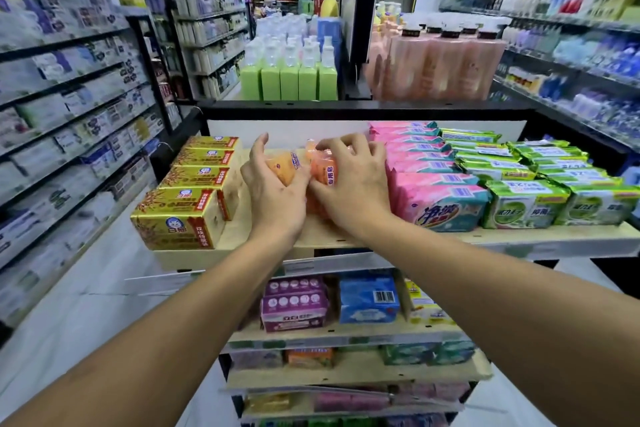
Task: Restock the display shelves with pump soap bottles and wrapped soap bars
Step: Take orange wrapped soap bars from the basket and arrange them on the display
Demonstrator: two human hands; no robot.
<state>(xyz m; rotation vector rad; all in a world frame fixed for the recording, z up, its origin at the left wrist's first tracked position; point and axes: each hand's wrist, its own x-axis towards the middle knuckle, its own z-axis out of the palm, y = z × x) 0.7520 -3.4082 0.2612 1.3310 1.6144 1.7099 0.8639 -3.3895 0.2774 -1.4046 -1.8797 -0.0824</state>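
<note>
Both my hands reach onto the top wooden shelf (pixel 415 241) of the end display. My left hand (pixel 273 194) grips an orange wrapped soap bar (pixel 282 168), its thumb raised. Beside it, my right hand (pixel 349 180) holds another orange wrapped soap bar (pixel 322 170) with its fingers curled over the top. The two bars touch in the gap between a row of gold soap packs (pixel 183 218) on the left and pink soap packs (pixel 440 201) on the right. Green pump soap bottles (pixel 289 80) stand on the level behind.
Green-wrapped soap packs (pixel 526 201) fill the right end of the top shelf. Lower shelves hold purple (pixel 294 305), blue (pixel 369 298) and yellow packs. Pink bottles (pixel 450 62) stand at the back right. Stocked aisle shelves run along both sides, with white floor at the left.
</note>
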